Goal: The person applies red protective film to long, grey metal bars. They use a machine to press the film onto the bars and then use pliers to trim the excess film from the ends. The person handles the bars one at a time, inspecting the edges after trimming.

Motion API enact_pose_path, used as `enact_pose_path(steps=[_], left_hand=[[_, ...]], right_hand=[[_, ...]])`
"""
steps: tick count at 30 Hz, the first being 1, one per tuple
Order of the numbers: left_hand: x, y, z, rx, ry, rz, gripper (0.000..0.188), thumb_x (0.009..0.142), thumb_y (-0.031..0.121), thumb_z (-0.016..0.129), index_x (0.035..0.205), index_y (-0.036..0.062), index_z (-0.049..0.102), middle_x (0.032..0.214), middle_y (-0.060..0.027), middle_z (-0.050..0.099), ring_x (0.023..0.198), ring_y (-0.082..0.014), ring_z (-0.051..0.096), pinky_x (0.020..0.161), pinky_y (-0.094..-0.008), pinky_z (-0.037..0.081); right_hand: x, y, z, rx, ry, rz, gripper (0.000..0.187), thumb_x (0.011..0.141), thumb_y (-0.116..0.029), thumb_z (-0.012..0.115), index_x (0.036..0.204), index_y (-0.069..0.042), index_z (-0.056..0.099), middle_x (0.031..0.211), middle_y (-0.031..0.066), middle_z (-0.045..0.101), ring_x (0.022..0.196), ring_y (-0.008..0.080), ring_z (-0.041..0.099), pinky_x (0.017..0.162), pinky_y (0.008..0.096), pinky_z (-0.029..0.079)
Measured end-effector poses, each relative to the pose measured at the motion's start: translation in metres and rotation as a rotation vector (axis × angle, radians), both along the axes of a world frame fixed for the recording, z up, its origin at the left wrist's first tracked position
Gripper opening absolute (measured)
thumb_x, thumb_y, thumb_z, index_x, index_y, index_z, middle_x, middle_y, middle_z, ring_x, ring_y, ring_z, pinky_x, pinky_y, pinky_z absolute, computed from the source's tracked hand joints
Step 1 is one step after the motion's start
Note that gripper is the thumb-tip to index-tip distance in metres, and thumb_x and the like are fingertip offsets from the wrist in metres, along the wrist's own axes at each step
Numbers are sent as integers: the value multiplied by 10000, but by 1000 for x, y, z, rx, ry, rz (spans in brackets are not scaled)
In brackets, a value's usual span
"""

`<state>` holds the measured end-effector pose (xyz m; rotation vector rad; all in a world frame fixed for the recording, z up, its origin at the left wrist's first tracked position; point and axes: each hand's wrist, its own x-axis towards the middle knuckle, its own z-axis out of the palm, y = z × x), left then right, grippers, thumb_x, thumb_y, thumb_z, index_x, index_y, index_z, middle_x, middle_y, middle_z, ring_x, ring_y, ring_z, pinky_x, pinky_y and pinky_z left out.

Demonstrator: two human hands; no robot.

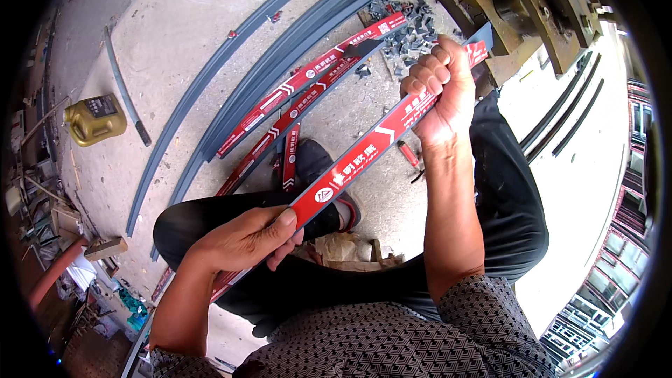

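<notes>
A long grey profile strip faced with red printed film (364, 157) slants across my lap from lower left to upper right. Around its upper end my right hand (442, 87) is closed in a fist, and a bare grey tip shows just past it. Lower down, my left hand (245, 239) grips the same strip, thumb on the red face and fingers curled beneath. The strip's lower end passes under my left forearm. Beyond it on the floor lie more red-filmed strips (308, 73), beside plain grey profiles (217, 77).
A heavy brass-coloured metal machine (518, 10) stands at upper right, with grey offcuts (413, 38) scattered beside it. A gold jug (96, 120) and a thin bar (124, 84) are at left. Near my right wrist lies a red-handled tool (408, 155). Dark strips (560, 108) lie at right.
</notes>
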<state>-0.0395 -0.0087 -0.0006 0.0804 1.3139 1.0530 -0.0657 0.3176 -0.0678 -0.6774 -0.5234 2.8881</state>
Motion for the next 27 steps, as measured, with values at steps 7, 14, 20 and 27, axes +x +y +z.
enact_pose_path(steps=[7, 14, 20, 27], left_hand=[[-26, 6, -16, 17, -311, -69, 733, 1034, 720, 450, 1146, 14, 614, 807, -56, 603, 723, -142, 603, 664, -291, 488], [-40, 21, -19, -116, -361, -223, 568, 977, 578, 590, 1166, 48, 665, 925, -110, 685, 845, -222, 657, 812, -372, 520], [-58, 31, -25, 67, -181, -531, 529, 992, 487, 649, 1186, 0, 572, 762, -174, 659, 684, -307, 669, 647, -426, 484], [-53, 25, -45, 160, -524, -358, 562, 948, 396, 713, 1308, 11, 520, 823, -233, 681, 752, -417, 694, 690, -473, 503]], right_hand=[[5, 2, 0, -143, 76, 21, 439, 1133, -305, 407, 746, -152, 547, 553, -32, 504, 429, 133, 472, 468, 337, 470], [8, 7, -15, -181, 281, 77, 461, 1145, -272, 265, 857, -82, 570, 630, 51, 609, 471, 214, 600, 499, 429, 574], [6, 10, -9, -139, 293, 123, 415, 1127, -253, 320, 859, -50, 564, 640, 67, 636, 493, 212, 638, 526, 419, 606], [7, 8, -12, -115, 330, 152, 454, 1139, -318, 322, 820, -92, 552, 653, 29, 636, 507, 160, 651, 544, 341, 635]])
